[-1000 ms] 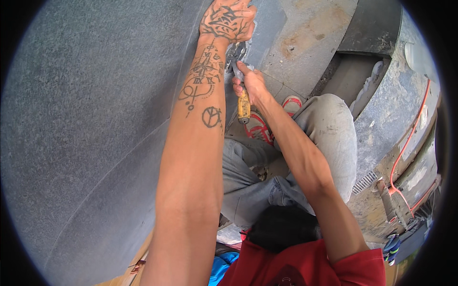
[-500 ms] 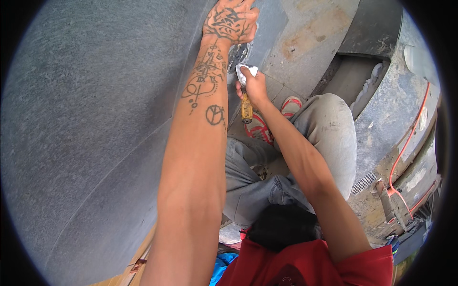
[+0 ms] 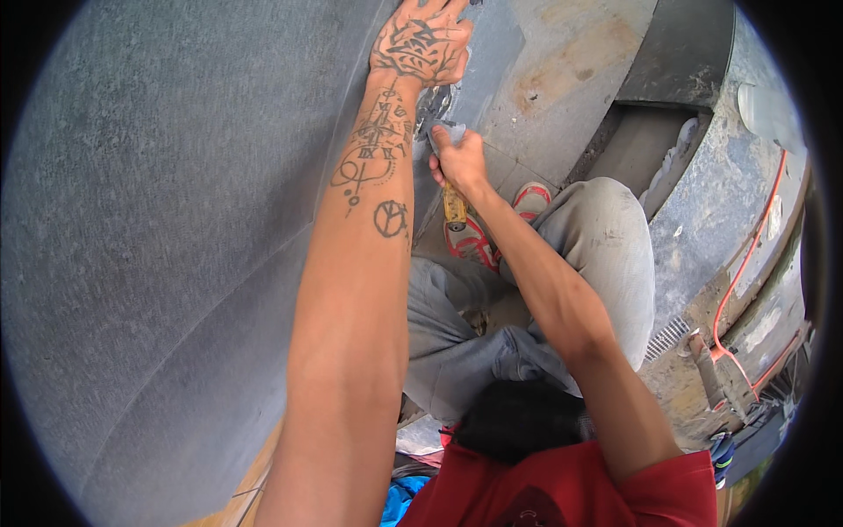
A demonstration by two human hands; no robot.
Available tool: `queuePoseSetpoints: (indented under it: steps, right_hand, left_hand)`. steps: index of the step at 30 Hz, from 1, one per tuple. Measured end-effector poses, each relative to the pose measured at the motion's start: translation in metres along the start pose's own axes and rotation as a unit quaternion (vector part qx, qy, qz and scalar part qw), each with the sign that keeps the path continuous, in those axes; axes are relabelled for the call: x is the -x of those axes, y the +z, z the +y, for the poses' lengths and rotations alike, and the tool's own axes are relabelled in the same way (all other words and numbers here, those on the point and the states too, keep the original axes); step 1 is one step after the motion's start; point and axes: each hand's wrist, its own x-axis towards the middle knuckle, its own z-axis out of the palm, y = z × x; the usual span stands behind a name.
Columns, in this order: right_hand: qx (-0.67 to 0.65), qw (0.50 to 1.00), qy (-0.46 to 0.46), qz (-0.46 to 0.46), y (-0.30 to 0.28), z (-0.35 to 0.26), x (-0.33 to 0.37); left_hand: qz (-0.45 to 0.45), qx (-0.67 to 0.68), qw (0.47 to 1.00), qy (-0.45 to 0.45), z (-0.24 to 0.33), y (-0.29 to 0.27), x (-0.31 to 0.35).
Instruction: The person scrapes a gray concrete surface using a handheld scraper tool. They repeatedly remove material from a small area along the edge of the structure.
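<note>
In my right hand (image 3: 458,162) is a putty knife with a worn yellow handle (image 3: 454,208). Its pale blade (image 3: 450,132) points away from me, and my thumb presses along it. The blade sits at a rough, dark, chipped strip (image 3: 434,104) beside the large grey panel (image 3: 193,176); whether it touches is hard to tell. My tattooed left hand (image 3: 421,42) lies at the panel's edge, farther off than the knife. Its fingers reach forward, apart, and their tips are cut off by the top of the view.
My bent knee (image 3: 606,237) and red-and-white shoes (image 3: 470,243) are below the knife. On the right lie a recessed channel (image 3: 637,145), a scuffed grey surface (image 3: 689,237) and an orange cord (image 3: 746,263). A black pouch (image 3: 518,422) sits at my waist.
The putty knife has tilted, so its blade looks greyer and less bright. My right hand has shifted slightly left. My left hand stays at the panel edge.
</note>
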Motion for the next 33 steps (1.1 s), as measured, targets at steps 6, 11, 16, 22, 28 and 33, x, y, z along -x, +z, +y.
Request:
queuePoseSetpoints:
  steps: [6, 11, 16, 22, 28, 33]
  right_hand:
    - [-0.157, 0.982, 0.087, -0.061, -0.002, -0.008, 0.002]
    - [-0.34, 0.913, 0.194, -0.117, -0.003, 0.0, -0.005]
    - [-0.56, 0.736, 0.28, -0.258, -0.009, 0.035, -0.02]
    - [-0.338, 0.909, 0.216, -0.114, -0.008, 0.014, -0.001]
    - [-0.057, 0.998, -0.007, -0.009, -0.006, 0.016, 0.006]
    - [0.004, 1.0, -0.019, 0.017, -0.004, 0.015, 0.01]
  left_hand:
    - [0.007, 0.0, 1.0, 0.001, 0.0, 0.006, 0.002]
    - [-0.008, -0.001, 1.0, -0.004, 0.002, 0.003, 0.002]
    - [-0.001, 0.018, 1.0, -0.009, 0.002, 0.003, 0.0]
    - [0.004, 0.023, 1.0, -0.009, 0.0, 0.008, 0.003]
    - [-0.006, 0.013, 1.0, -0.002, 0.0, 0.005, 0.001]
    - [-0.011, 0.015, 1.0, -0.004, 0.0, 0.004, 0.002]
